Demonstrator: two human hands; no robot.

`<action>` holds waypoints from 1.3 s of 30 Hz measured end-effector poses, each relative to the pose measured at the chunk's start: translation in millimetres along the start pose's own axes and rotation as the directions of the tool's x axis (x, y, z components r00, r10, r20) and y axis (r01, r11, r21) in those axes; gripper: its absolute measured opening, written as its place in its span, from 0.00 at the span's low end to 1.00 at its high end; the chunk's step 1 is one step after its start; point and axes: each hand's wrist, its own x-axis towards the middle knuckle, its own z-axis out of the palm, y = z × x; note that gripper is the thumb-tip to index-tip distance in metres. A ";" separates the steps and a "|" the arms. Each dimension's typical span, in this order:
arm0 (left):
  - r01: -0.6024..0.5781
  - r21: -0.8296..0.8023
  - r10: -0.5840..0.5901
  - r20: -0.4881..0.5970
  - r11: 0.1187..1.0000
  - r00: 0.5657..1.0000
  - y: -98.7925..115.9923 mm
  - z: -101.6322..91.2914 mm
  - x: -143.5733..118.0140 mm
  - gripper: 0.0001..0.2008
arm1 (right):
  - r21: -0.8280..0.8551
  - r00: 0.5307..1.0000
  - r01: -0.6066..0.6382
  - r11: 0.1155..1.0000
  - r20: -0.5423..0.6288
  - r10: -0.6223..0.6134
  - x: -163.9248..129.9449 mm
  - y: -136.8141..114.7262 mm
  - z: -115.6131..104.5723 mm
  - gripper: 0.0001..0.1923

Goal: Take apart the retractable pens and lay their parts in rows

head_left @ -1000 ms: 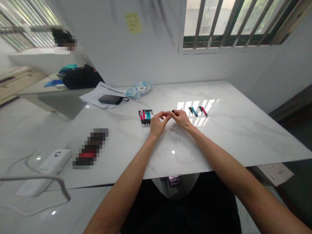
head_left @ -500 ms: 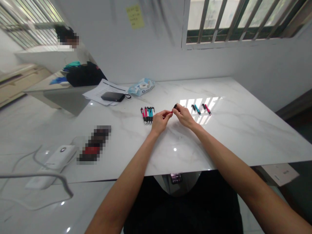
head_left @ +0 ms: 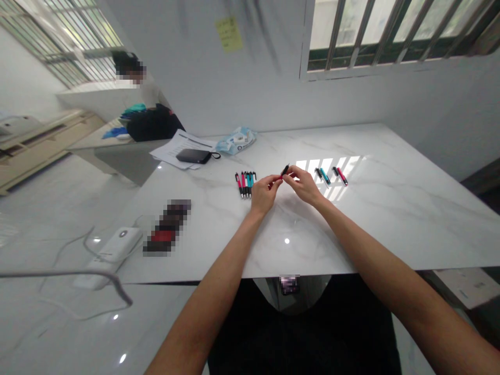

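Note:
A red and black pen is held between both hands above the table, its black end tilted up and to the right. My left hand is closed on the red part, fingers pinched. The fingertips of my right hand pinch the pen close to the black end. Just left of my left hand lies a row of several red, white and teal pens, partly hidden by it. To the right of my right hand are teal pen parts and red pen parts, each set with a black piece alongside.
Papers under a black pouch and a blue-white packet lie at the back. On the left are a white power strip with cables and a blurred dark object. A person sits beyond the partition.
The pen's black end now stands out further above my fingers, its narrow tip pointing up. My right fingers have shifted slightly on it. The whole view has swung a little to the left.

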 end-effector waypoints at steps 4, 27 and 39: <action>-0.037 0.002 0.037 0.031 0.999 0.999 3.7 1.1 -0.8 0.13 | 0.060 1.000 0.009 0.998 -0.022 -0.008 1.9 2.1 -0.1 0.17; 0.082 -0.182 -0.065 0.101 0.980 0.993 1.5 4.4 1.3 0.15 | 0.268 0.999 -0.049 0.962 0.020 0.045 6.9 -2.9 -8.4 0.30; 0.100 -0.214 -0.082 0.094 0.972 0.992 -0.2 3.8 0.1 0.15 | 0.310 0.998 -0.056 0.949 0.012 0.055 6.6 -1.6 -9.9 0.34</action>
